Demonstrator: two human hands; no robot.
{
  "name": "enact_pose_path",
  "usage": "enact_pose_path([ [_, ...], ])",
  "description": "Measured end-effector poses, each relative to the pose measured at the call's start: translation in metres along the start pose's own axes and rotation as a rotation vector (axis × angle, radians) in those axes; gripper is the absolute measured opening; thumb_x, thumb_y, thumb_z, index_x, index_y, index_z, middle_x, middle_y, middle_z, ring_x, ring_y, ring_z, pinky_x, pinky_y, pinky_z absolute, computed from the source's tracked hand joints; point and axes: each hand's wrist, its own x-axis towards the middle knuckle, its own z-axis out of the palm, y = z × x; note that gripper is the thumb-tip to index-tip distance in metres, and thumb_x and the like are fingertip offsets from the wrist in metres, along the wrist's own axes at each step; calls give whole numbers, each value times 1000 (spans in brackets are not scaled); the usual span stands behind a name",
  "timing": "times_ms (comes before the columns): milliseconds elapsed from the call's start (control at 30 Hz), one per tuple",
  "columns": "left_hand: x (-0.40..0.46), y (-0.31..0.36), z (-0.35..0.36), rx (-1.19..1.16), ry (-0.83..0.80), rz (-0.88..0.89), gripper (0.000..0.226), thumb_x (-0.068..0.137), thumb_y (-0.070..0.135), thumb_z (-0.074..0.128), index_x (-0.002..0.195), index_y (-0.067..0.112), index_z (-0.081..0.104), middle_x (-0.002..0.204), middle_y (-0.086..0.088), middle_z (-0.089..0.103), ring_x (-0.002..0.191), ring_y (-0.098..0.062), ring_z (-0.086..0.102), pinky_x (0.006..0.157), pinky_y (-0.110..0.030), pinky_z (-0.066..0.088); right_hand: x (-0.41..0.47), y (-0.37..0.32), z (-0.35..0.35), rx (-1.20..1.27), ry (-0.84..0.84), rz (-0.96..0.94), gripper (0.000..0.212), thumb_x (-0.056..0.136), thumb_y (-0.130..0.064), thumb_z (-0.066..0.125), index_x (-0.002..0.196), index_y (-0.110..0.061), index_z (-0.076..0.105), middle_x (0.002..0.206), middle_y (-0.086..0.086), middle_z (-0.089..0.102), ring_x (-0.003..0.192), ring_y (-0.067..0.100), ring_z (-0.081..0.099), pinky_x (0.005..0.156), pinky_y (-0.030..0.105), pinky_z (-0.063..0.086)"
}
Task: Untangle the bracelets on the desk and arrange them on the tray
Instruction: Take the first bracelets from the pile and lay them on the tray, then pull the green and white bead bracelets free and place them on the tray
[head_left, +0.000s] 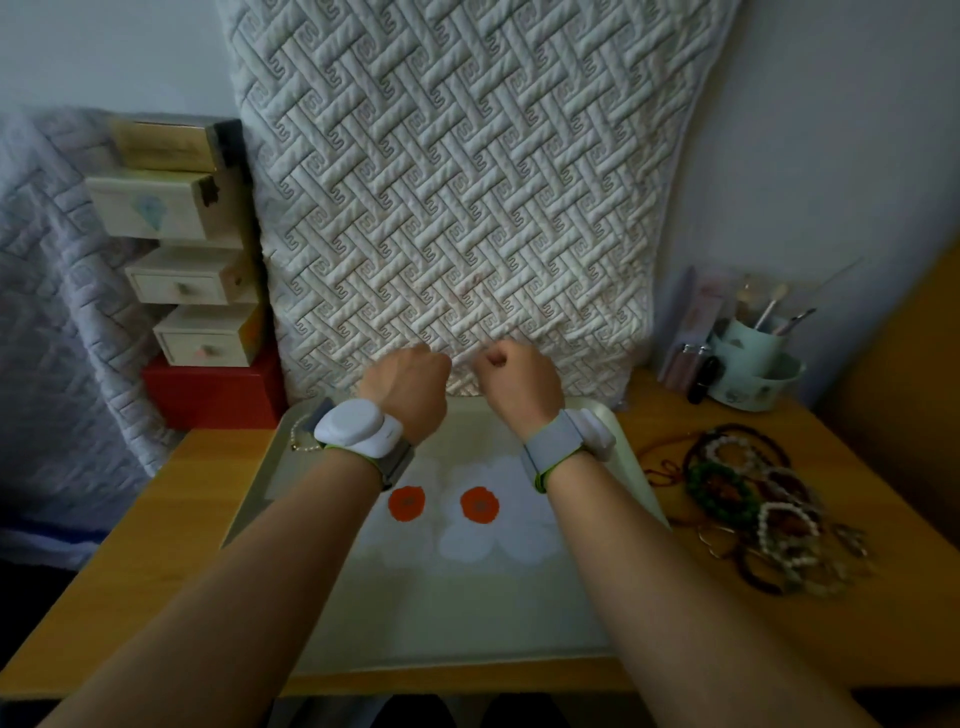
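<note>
both hands, left hand (410, 382) and right hand (514, 382), hover over the tray's (270, 467) far edge, fingers curled; any held item cannot be told. tangled bracelets (753, 512) lie on the counter (675, 613), right of the tray.

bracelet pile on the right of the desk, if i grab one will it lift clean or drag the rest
Probably drags others: the bracelet pile shows loops overlapping and crossing. The beaded strands look floppy, so one would likely sag and snag. The round beads may roll a little on the smooth desk if pushed.
</note>
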Motion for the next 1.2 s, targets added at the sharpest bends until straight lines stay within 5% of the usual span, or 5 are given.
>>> enact_pose_path([
  [500, 17, 102, 2, -40, -10, 221, 22, 93, 5, 44, 91, 10, 66, 91, -9, 65, 76, -30, 62, 62, -34, 51, -9, 81, -93, -10, 194, 153, 29, 88, -38, 63, 71, -14, 66, 73, 5, 73, 75, 29, 67, 71, 42, 57],
  [733, 13, 148, 5, -70, 44, 250, 26, 98, 24, 47, 101, 16, 72, 104, -5, 69, 94, -31, 69, 68, -36, 49, -18, 103, -128, -100, 251, 195, 31, 91, -42, 63, 81, -15, 72, 83, 6, 74, 83, 29, 65, 72, 36, 54],
  [967, 5, 205, 10, -159, 0, 274, 29, 98, 29, 49, 107, 12, 72, 109, -7, 69, 99, -32, 68, 69, -31, 42, -27, 143, -162, -136, 287, 295, 31, 88, -39, 67, 71, -13, 68, 72, 6, 69, 74, 29, 64, 67, 35, 54],
  [1100, -3, 234, 18, -171, 0, 291, 25, 97, 28, 53, 89, 14, 72, 91, -5, 68, 89, -28, 69, 60, -27, 38, -34, 167, -177, -195, 270, 345, 47, 89, -29, 67, 50, -15, 46, 54, 3, 48, 63, 30, 53, 51, 30, 34],
  [1200, -6, 249, 26, -192, 2, 289, 26, 94, 28, 56, 70, 18, 61, 71, 1, 54, 79, -24, 70, 58, -28, 42, -37, 181, -181, -262, 227, 382, 30, 87, -23, 65, 61, -7, 65, 68, 12, 63, 70, 34, 61, 54, 36, 44],
])
